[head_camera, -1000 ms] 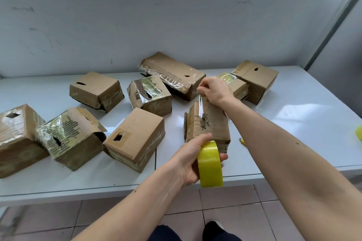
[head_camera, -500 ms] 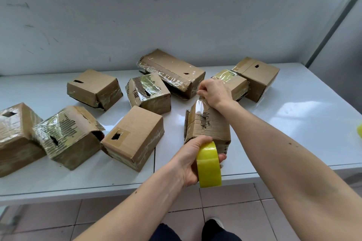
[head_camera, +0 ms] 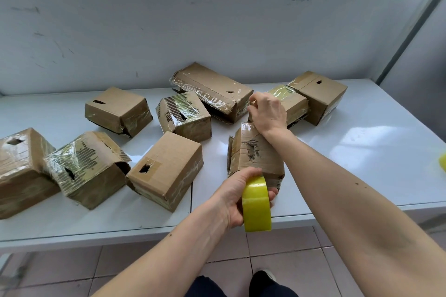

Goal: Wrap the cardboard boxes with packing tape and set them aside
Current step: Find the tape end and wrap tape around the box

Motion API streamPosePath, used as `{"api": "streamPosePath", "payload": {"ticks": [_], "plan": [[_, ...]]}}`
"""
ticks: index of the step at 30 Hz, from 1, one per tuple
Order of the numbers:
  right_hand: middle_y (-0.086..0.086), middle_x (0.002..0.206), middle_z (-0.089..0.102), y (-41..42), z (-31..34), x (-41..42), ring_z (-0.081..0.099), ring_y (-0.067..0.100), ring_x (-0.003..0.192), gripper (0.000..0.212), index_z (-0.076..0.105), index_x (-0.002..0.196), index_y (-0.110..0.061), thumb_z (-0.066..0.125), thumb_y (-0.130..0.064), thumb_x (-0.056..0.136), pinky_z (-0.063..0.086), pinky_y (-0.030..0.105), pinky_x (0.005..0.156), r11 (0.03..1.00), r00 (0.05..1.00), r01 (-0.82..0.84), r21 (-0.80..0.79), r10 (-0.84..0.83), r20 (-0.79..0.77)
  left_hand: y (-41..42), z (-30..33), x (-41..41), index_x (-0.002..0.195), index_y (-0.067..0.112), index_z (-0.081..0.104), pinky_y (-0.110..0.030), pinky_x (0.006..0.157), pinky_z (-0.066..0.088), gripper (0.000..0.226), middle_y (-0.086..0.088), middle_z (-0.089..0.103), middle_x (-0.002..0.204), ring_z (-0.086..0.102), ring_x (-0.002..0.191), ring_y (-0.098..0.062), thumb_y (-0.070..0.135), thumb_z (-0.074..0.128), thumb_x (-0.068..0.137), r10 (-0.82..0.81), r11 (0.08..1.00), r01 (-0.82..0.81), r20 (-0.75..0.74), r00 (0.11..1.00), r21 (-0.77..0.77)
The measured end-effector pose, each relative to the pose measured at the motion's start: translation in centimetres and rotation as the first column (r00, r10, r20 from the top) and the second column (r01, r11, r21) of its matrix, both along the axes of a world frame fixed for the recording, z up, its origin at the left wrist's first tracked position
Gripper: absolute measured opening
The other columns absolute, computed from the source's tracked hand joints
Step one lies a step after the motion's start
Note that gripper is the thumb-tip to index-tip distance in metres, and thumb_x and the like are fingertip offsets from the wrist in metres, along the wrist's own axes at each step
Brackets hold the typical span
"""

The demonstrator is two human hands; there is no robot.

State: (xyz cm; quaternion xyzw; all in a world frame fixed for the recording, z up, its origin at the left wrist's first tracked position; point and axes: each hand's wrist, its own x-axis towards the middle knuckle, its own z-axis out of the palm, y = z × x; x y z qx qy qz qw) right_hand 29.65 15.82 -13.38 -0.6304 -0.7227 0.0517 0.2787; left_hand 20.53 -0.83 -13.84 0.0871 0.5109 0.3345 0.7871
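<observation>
Nearest, over the tiled floor [head_camera: 277,255] and just off the front edge of the white bench [head_camera: 362,152], the left hand [head_camera: 233,196] has its grip curled round a yellow roll of packing tape [head_camera: 257,204], thumb over the top and fingers through the core. The roll sits against the near end of the worn cardboard box [head_camera: 253,152], which lies on the bench between both hands, its torn top already glossy with tape. At the box's far end the right hand [head_camera: 268,113] hovers with fingers bent and fingertips pinched together; whether a strip of tape is between them cannot be told

Left of it lie four more boxes: a plain one [head_camera: 166,169] with a ragged hole, a crumpled taped one [head_camera: 87,166], another at the left edge [head_camera: 21,169], all shut, contents hidden. Further back sit a small box [head_camera: 118,109], a striped taped one [head_camera: 184,116], a long flat one [head_camera: 212,90] and two at the right [head_camera: 318,94]. A scuffed grey wall [head_camera: 217,19] rises behind the bench
</observation>
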Motion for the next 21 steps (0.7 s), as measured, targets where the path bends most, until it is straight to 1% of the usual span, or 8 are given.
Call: {"api": "streamPosePath", "payload": {"ticks": [2, 4, 7, 9, 12, 17, 19, 21], "plan": [[0.009, 0.105, 0.069, -0.8, 0.2, 0.1, 0.062, 0.029, 0.098, 0.021, 0.068, 0.109, -0.014, 0.055, -0.027, 0.100, 0.038, 0.030, 0.072, 0.999, 0.998, -0.043, 0.012, 0.043, -0.044, 0.0, 0.0, 0.1, 0.095, 0.000, 0.063, -0.029, 0.053, 0.055, 0.025, -0.024, 0.071, 0.083, 0.064, 0.048, -0.021, 0.024, 0.070, 0.090, 0.001, 1.000, -0.001, -0.001, 1.000, 0.001], [0.006, 0.098, 0.069, -1.8, 0.2, 0.4, 0.062, 0.027, 0.092, 0.026, 0.069, 0.101, -0.017, 0.049, -0.034, 0.101, 0.039, 0.031, 0.072, 0.993, 0.993, -0.112, -0.049, 0.113, 0.017, 0.0, 0.0, 0.2, 0.093, -0.001, 0.064, -0.028, 0.052, 0.055, 0.025, -0.023, 0.071, 0.082, 0.064, 0.048, -0.021, 0.024, 0.069, 0.090, -0.001, 1.000, 0.001, 0.001, 1.000, 0.000], [0.003, 0.089, 0.063, -3.0, 0.0, 0.5, 0.057, 0.025, 0.085, 0.033, 0.059, 0.085, -0.017, 0.043, -0.039, 0.103, 0.036, 0.032, 0.072, 0.974, 0.976, -0.172, -0.147, 0.189, 0.110, 0.1, 0.1, 0.2, 0.094, -0.002, 0.065, -0.026, 0.049, 0.055, 0.026, -0.024, 0.071, 0.079, 0.064, 0.046, -0.021, 0.024, 0.069, 0.090, 0.012, 1.000, -0.012, 0.012, 1.000, -0.001], [0.004, 0.092, 0.063, -3.0, -0.1, 0.4, 0.057, 0.027, 0.091, 0.034, 0.052, 0.081, -0.019, 0.039, -0.040, 0.104, 0.036, 0.034, 0.074, 0.966, 0.972, -0.177, -0.190, 0.202, 0.122, 0.2, 0.1, 0.2, 0.095, -0.002, 0.065, -0.025, 0.049, 0.055, 0.027, -0.023, 0.071, 0.078, 0.064, 0.045, -0.020, 0.024, 0.069, 0.091, 0.014, 1.000, -0.014, 0.012, 1.000, -0.002], [0.008, 0.104, 0.067, -2.6, -0.4, 0.4, 0.058, 0.031, 0.102, 0.035, 0.048, 0.081, -0.022, 0.032, -0.044, 0.103, 0.038, 0.039, 0.082, 0.945, 0.966, -0.190, -0.268, 0.229, 0.121, 0.3, 0.0, 0.2, 0.093, -0.001, 0.065, -0.026, 0.050, 0.055, 0.026, -0.023, 0.071, 0.080, 0.064, 0.045, -0.020, 0.025, 0.069, 0.090, 0.014, 1.000, -0.014, -0.001, 1.000, -0.001], [0.008, 0.113, 0.067, -2.4, -1.0, 0.2, 0.057, 0.031, 0.111, 0.044, 0.055, 0.088, -0.022, 0.026, -0.052, 0.103, 0.036, 0.043, 0.092, 0.932, 0.951, -0.175, -0.319, 0.244, 0.191, 0.3, -0.1, 0.3, 0.093, 0.000, 0.064, -0.026, 0.049, 0.054, 0.026, -0.022, 0.071, 0.080, 0.063, 0.045, -0.021, 0.025, 0.070, 0.090, 0.023, 1.000, -0.023, 0.006, 1.000, -0.006], [0.009, 0.115, 0.066, -2.3, -0.8, 0.1, 0.056, 0.031, 0.112, 0.046, 0.055, 0.091, -0.022, 0.024, -0.054, 0.103, 0.037, 0.044, 0.093, 0.921, 0.951, -0.182, -0.344, 0.254, 0.177, 0.4, -0.1, 0.3, 0.092, -0.001, 0.064, -0.025, 0.049, 0.054, 0.026, -0.022, 0.070, 0.078, 0.063, 0.045, -0.020, 0.025, 0.069, 0.090, 0.029, 1.000, -0.029, 0.012, 0.999, -0.005], [0.008, 0.115, 0.065, -2.3, -0.5, 0.2, 0.056, 0.030, 0.111, 0.044, 0.055, 0.096, -0.020, 0.025, -0.051, 0.104, 0.039, 0.044, 0.093, 0.928, 0.955, -0.202, -0.312, 0.258, 0.147, 0.5, -0.1, 0.3, 0.092, -0.001, 0.065, -0.025, 0.049, 0.055, 0.026, -0.022, 0.071, 0.079, 0.063, 0.045, -0.020, 0.025, 0.069, 0.090, 0.033, 0.999, -0.033, 0.008, 0.999, -0.004]]}}
